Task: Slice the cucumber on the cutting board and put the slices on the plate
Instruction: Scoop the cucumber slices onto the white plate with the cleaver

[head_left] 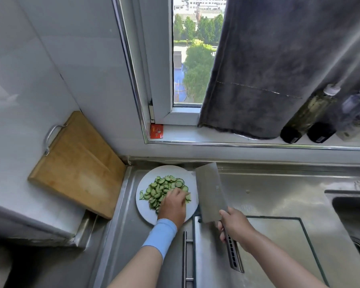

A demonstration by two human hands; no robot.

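We found the cucumber slices (164, 189) heaped on the white plate (142, 206); our left hand (173, 206) rested loosely spread upon them, while our right hand (235, 226) gripped the cleaver (210, 193) beside the plate.

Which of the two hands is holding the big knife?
The right hand holds the cleaver by its handle. The left hand, the one with the blue wristband, rests on the cucumber slices on the plate.
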